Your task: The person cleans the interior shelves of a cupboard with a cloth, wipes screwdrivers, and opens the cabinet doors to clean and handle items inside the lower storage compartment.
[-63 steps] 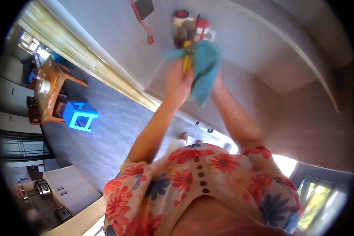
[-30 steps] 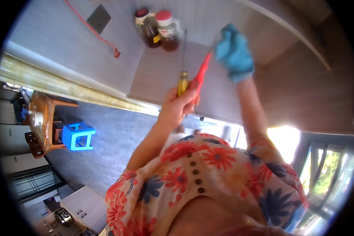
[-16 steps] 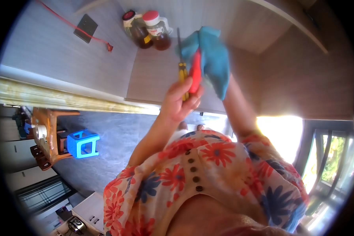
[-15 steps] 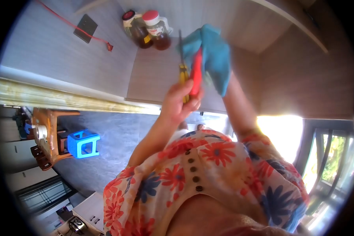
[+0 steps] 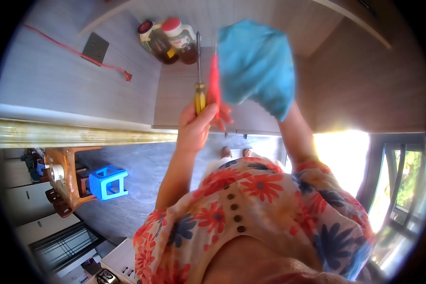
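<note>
My left hand (image 5: 194,127) is closed round the yellow-and-black handle of a screwdriver (image 5: 200,97) and a red-handled tool (image 5: 214,85), both pointing away from me. The screwdriver's metal shaft is bare, while the tip of the red tool is blurred beside the cloth. A blue cloth (image 5: 258,64) hangs spread out just right of the tools, held by my right hand. The cloth hides the fingers of that hand, and only the wrist (image 5: 292,118) and forearm show below it.
Two lidded jars, one dark-topped (image 5: 157,42) and one red-topped (image 5: 181,40), stand on the cabinet shelf (image 5: 168,94). A red cord (image 5: 71,51) crosses a dark wall plate (image 5: 95,48). Lower left are a blue stool (image 5: 109,182) and a wooden table (image 5: 68,182).
The cloth has come off the red tool and opened out to the right. My left hand has moved left with both tools. The jars appear further left as the view has turned.
</note>
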Action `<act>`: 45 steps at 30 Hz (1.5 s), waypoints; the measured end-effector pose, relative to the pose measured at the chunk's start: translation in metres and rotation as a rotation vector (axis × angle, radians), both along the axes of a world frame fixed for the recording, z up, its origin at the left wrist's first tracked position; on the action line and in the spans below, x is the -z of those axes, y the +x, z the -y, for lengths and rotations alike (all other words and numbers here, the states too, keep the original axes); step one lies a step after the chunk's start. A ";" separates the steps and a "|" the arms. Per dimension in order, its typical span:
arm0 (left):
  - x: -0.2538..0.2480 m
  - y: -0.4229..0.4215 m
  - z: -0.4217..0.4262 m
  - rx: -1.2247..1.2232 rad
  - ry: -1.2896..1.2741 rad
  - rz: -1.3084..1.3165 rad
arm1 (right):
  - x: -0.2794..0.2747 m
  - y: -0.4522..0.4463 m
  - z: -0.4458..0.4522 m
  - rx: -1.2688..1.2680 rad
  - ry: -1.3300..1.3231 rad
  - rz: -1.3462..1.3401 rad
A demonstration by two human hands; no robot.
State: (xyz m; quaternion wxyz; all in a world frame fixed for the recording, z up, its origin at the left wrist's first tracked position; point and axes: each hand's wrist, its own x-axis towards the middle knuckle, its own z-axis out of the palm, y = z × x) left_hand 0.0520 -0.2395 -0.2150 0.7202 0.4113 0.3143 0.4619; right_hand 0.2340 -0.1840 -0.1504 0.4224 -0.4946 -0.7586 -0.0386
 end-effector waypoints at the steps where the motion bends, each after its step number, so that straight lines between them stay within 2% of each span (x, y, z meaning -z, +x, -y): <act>1: 0.002 0.001 -0.003 -0.035 0.041 -0.060 | -0.001 -0.001 0.002 -0.030 -0.032 -0.039; 3: 0.007 0.002 -0.011 -0.106 0.127 -0.183 | -0.001 -0.003 0.008 -0.078 -0.096 -0.110; 6: -0.001 0.013 -0.018 -0.266 0.207 -0.487 | 0.024 -0.005 0.004 -0.176 -0.048 -0.266; 9: 0.016 0.023 -0.037 -0.483 0.660 -0.910 | 0.057 -0.018 0.000 -0.225 -0.201 -0.595; 10: 0.027 0.023 -0.043 -0.556 0.836 -0.972 | 0.062 -0.025 0.001 -0.183 -0.162 -0.591; 12: 0.017 0.030 -0.040 -0.479 0.794 -1.238 | 0.072 -0.039 0.004 -0.095 -0.086 -0.584; 14: 0.014 0.035 -0.040 -0.365 0.724 -1.439 | 0.104 -0.050 -0.012 -0.293 -0.392 -1.286; 16: 0.015 0.039 -0.041 -0.306 0.706 -1.493 | 0.113 -0.043 -0.029 -0.160 -0.427 -1.012; 17: 0.014 0.040 -0.042 -0.283 0.693 -1.520 | 0.112 -0.043 -0.032 -0.204 -0.458 -1.188; 19: 0.009 0.037 -0.043 -0.230 0.703 -1.504 | 0.109 -0.043 -0.044 -0.289 -0.523 -1.536; 22: 0.015 0.030 -0.031 -0.163 0.732 -1.499 | 0.141 -0.006 -0.092 -0.247 -0.319 -1.475; 23: 0.021 0.026 -0.017 -0.168 0.758 -1.456 | 0.154 0.023 -0.110 -0.352 -0.316 -1.470; 24: 0.025 0.022 -0.010 -0.167 0.787 -1.414 | 0.133 0.036 -0.099 -0.596 -0.288 -1.619; 25: 0.022 0.017 -0.011 -0.160 0.666 -1.258 | 0.138 0.053 -0.100 -0.487 -0.397 -1.627; 26: 0.015 0.012 -0.013 -0.157 0.542 -1.098 | 0.134 0.067 -0.094 -0.352 -0.130 -0.901; 27: 0.011 0.007 -0.017 -0.161 0.420 -0.934 | 0.132 0.070 -0.092 -0.359 -0.099 -0.657; 28: 0.037 -0.001 -0.032 -0.152 0.446 -0.641 | 0.129 0.071 -0.088 -0.369 -0.041 -0.428; 29: 0.029 -0.001 -0.034 -0.124 0.343 -0.525 | 0.123 0.057 -0.079 -0.527 -0.203 -0.690; 31: 0.007 0.000 -0.033 -0.056 0.127 -0.298 | 0.110 0.024 -0.054 -0.462 -0.152 -0.589; 32: -0.001 0.003 -0.033 -0.017 0.106 -0.186 | 0.102 0.006 -0.041 -0.428 -0.125 -0.540; 34: 0.002 0.009 -0.035 0.019 0.051 -0.153 | 0.100 -0.023 -0.020 -0.471 -0.463 -1.222; 35: 0.004 0.013 -0.036 0.038 0.025 -0.133 | 0.087 -0.034 -0.007 -0.551 -0.892 -1.910; 36: 0.007 0.018 -0.036 0.015 0.075 -0.157 | 0.092 -0.038 -0.014 -0.467 -0.784 -1.699; 38: 0.013 0.024 -0.033 -0.040 0.176 -0.204 | 0.096 -0.035 -0.030 -0.437 -0.708 -1.465; 40: 0.009 0.021 -0.032 -0.036 0.187 -0.300 | 0.102 -0.040 -0.047 -0.287 -0.534 -1.634; 42: 0.008 0.021 -0.021 -0.037 0.209 -0.352 | 0.118 -0.019 -0.079 -0.406 -0.572 -1.689; 43: 0.008 0.024 -0.007 -0.045 0.228 -0.355 | 0.130 0.015 -0.102 -0.607 -0.698 -1.648; 45: 0.007 0.016 -0.006 -0.082 0.242 -0.385 | 0.157 0.054 -0.132 -0.815 -0.587 -1.388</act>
